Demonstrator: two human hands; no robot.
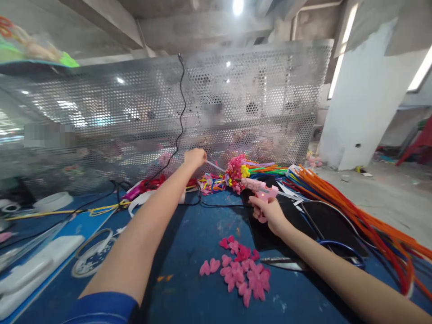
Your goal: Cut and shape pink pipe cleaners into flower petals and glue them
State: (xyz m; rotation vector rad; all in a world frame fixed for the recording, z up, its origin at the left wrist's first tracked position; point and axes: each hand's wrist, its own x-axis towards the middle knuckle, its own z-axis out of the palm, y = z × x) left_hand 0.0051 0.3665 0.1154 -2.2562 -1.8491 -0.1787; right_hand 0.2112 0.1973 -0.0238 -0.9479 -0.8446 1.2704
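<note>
My left hand (195, 158) is stretched far forward, fingers closed on a thin pale stick (215, 166) that points right toward a bunch of pink and yellow pipe-cleaner flowers (236, 173). My right hand (269, 212) grips a pink glue gun (259, 189) by its handle, nozzle aimed left at the flower bunch. Several pink heart-shaped pieces (241, 272) lie scattered on the blue table (189, 252) between my forearms.
A long sheaf of orange and mixed-colour pipe cleaners (354, 211) runs along the right. Scissors (303, 263) lie by a black mat (320, 220). A perforated metal screen (168, 112) stands behind, with a black cable (182, 112) hanging. Tape rolls (91, 252) and white items sit left.
</note>
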